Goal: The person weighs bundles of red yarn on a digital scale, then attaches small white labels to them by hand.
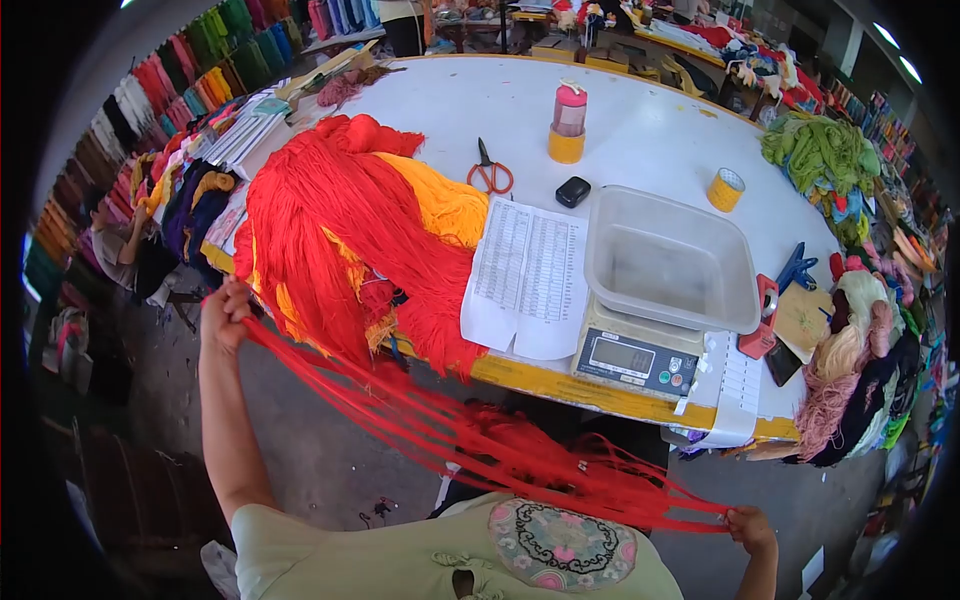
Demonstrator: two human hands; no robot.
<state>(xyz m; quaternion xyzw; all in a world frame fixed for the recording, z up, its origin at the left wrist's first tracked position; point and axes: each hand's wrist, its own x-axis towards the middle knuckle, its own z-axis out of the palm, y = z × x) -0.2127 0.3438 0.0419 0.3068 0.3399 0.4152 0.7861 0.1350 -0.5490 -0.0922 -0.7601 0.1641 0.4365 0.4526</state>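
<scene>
Between my two hands stretches a loose skein of red yarn (430,418), spread into strands and blurred in places. My left hand (227,317), raised beside the table's left front corner, is closed around one end of it. Low on the right, my right hand (750,528) grips the other end. A large heap of red yarn (340,200) lies on the table just beyond my left hand, some of it hanging over the front edge. Orange-yellow yarn (440,200) shows beside and under that heap.
On the white table (430,100) are printed sheets (525,270), a digital scale (635,360) bearing a plastic tub (670,255), scissors (490,172), tape (726,188) and a red stapler-like tool (762,318). Green yarn (820,150) lies right. A person (115,245) sits at far left.
</scene>
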